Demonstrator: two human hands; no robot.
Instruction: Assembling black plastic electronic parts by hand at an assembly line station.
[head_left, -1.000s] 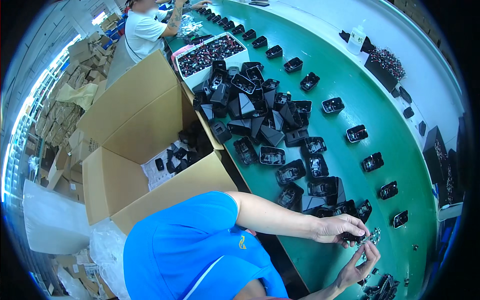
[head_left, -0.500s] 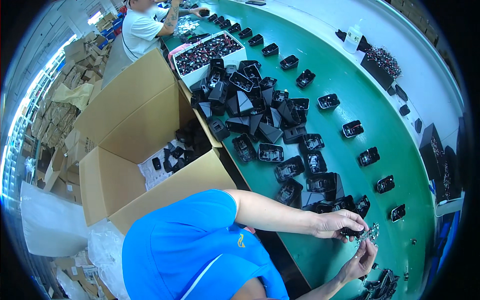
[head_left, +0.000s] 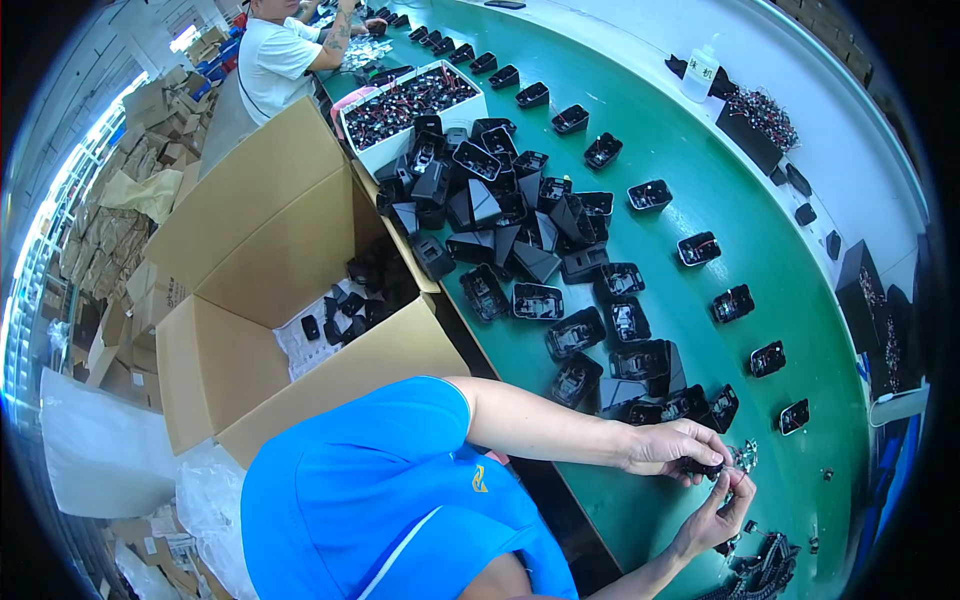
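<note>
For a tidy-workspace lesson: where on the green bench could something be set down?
Bare strips: between the heap of black housings and the row of housings; also between that row and the white surface. Crowded: the heap itself, and the small metal parts by the left hand.

The blue-sleeved, bare left arm (head_left: 550, 425) stretches across, its wrist nearly straight; the bare left hand (head_left: 672, 447) is curled into a grip, thumb laid forward. The bare right forearm (head_left: 645, 578) rises from the lower edge to the bare right hand (head_left: 715, 520), whose bent fingers bunch near the left fingertips.
</note>
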